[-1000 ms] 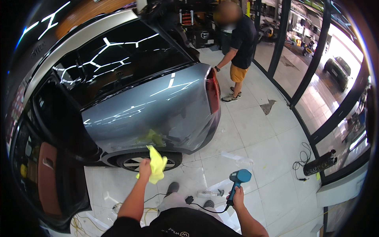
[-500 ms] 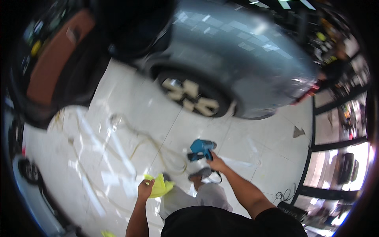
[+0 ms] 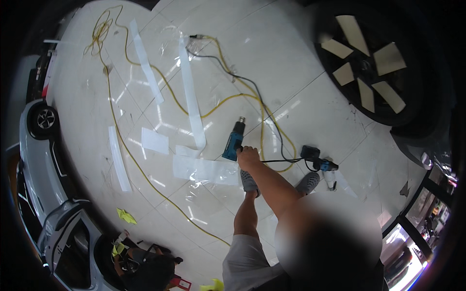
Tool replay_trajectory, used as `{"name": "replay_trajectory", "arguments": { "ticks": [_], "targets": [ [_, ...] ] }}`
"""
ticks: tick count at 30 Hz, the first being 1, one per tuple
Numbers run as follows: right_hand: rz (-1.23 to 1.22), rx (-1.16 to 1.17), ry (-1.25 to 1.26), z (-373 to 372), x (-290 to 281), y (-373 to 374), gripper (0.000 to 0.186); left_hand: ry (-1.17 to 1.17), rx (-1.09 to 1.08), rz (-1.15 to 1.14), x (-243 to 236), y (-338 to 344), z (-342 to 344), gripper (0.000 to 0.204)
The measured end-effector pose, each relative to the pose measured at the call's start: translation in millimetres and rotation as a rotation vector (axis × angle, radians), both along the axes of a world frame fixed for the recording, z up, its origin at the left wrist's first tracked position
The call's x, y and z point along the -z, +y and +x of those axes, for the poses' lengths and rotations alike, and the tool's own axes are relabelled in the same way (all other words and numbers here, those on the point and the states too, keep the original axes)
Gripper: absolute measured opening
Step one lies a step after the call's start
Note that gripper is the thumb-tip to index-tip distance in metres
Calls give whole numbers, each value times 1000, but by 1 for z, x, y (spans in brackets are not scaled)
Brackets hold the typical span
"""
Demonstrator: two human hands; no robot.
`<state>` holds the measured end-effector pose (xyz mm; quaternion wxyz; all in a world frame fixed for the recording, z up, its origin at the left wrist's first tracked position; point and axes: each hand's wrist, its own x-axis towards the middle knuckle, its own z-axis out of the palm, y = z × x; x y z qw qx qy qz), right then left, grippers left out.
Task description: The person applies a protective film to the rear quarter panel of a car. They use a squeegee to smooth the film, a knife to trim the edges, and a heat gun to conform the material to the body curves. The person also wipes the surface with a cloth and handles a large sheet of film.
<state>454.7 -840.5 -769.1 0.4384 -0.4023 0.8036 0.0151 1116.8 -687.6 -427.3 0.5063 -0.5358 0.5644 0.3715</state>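
Stands on tiled floor point(image 3: 281, 24), w/ car point(image 3: 36, 165) far L of fingers point(image 3: 244, 151) & taped wheel point(image 3: 366, 66) well apart, ahead to R. Shares floor w/ crouched co-worker point(image 3: 153, 271), back L of fingers. Faces yellow cord point(image 3: 233, 98) ahead, looped across floor between fingers & wheel, so in the way low down. Has white sheet point(image 3: 208, 170) flat on floor, just back L. Works w/ R hand point(image 3: 248, 158), nearest & only one in view; shows no L hand, so can't tell its grip. Holds heat gun point(image 3: 234, 141) just ahead-L, fingers wrapped round mostly hidden handle, long axis fore-aft, nozzle away from body, tipped slightly R. Has blue tool point(image 3: 326, 165) & bottle point(image 3: 330, 180) R of fingers.
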Motion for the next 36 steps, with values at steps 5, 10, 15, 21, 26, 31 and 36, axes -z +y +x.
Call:
{"name": "replay_trajectory", "arguments": {
  "ticks": [5, 10, 15, 21, 26, 31, 36],
  "targets": [
    [-180, -195, 172, 51, 65, -16, 30, -130, -64, 41, 30, 14, -30, 42],
    [-154, -187, -13, 65, 9, 29, 30, -133, 88, 80, 38, 3, -29, 52],
    [-64, -86, 83, 25, -32, 114, 22, 112, -374, -268, 7, -107, -185, 36],
    [-227, 57, 66, 57, 75, 106, 26, 514, 32, -426, 47, -77, -301, 19],
    [-354, 9, 262, 124, 173, 66, 33, 355, 81, -537, 94, -22, -266, 32],
    [-236, -52, 218, 148, 221, 43, 27, 234, 126, -593, 89, -36, -316, 36],
    [-296, -56, 246, 108, 221, 48, 27, 200, 147, -484, 86, -33, -291, 44]
  ]
}}
